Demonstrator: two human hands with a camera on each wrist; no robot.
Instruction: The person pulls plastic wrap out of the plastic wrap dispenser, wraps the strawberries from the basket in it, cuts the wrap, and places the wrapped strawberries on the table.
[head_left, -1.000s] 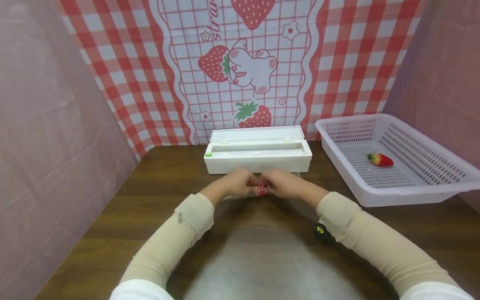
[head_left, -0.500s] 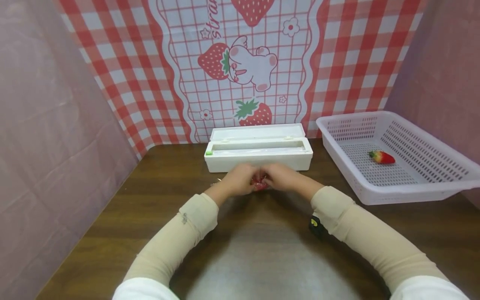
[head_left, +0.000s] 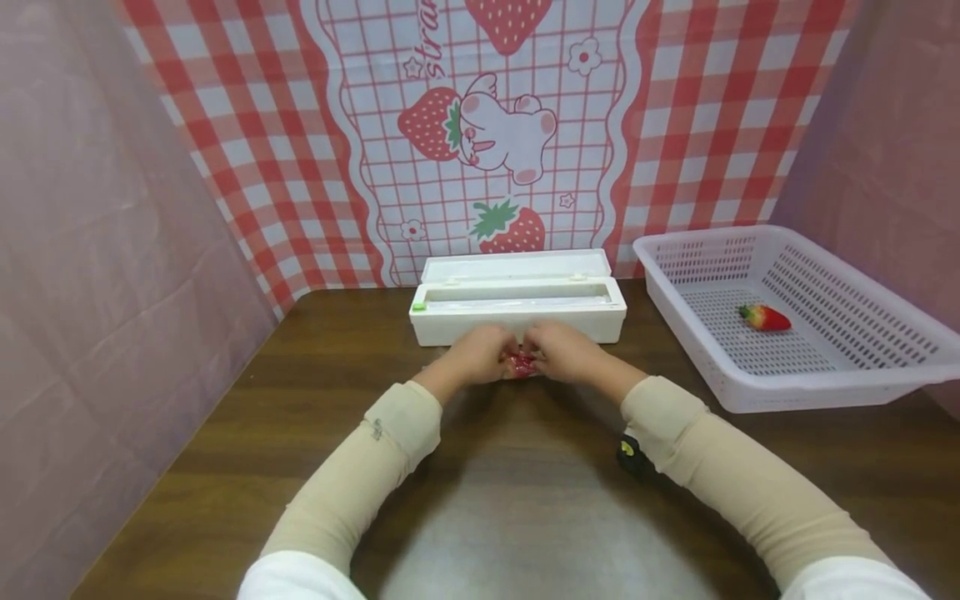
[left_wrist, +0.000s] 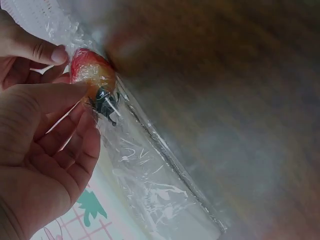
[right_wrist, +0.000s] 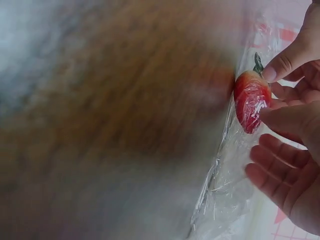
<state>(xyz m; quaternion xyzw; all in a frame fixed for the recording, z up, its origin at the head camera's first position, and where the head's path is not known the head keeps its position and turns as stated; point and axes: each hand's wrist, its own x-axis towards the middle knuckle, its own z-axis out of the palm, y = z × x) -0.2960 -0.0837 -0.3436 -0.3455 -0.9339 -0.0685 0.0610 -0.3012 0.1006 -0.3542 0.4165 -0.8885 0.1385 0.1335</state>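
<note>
Between my hands is a red strawberry (head_left: pixel 520 365) with clear cling film (left_wrist: pixel 145 175) folded over it. My left hand (head_left: pixel 476 354) pinches the leafy end between thumb and fingers, as the left wrist view shows. At the red tip, my right hand (head_left: pixel 570 354) pinches the fruit with its thumb in front. The film stretches out past the strawberry on both sides in a long strip. In the right wrist view the strawberry (right_wrist: pixel 251 100) shines under wrinkled film, its green leaf near the left thumb. Fingers behind the fruit are partly hidden.
Just behind the hands stands a white cling film box (head_left: pixel 517 325), its lid (head_left: pixel 517 265) raised. To the right, a white perforated basket (head_left: pixel 731 371) holds another strawberry (head_left: pixel 765 317). A checked cloth (head_left: pixel 697 125) hangs behind the brown table (head_left: pixel 525 517).
Both hands have shifted slightly farther from me, towards the box, with the strawberry. Their fingers have changed position around the film, and the strawberry appears turned a little.
</note>
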